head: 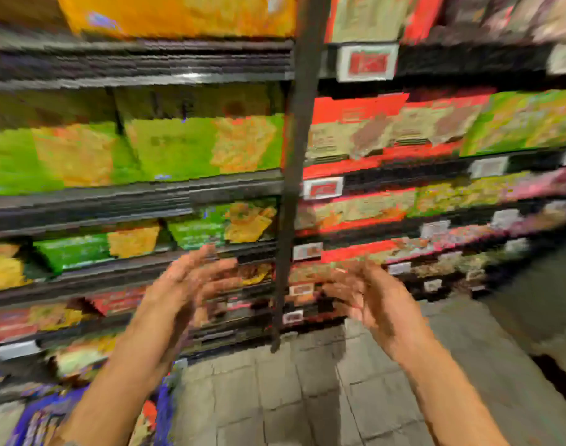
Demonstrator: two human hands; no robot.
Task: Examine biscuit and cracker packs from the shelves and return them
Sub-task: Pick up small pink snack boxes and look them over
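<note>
The view is heavily blurred. My left hand [191,284] and my right hand [368,297] are both raised in front of the shelves with fingers spread and relaxed, palms facing each other, holding nothing. Green cracker packs [175,146] fill the shelf above my left hand, with more green packs [211,226] one shelf lower, just above its fingertips. Red biscuit packs [371,123] stand on the right bay, above my right hand. A dark upright post [291,188] separates the two bays, and my hands sit on either side of it.
An orange pack [178,14] sits on the top shelf. Price tags [367,62] hang on the shelf edges. Purple packs [40,420] lie low at the left. Grey tiled floor [291,397] spreads below between my forearms.
</note>
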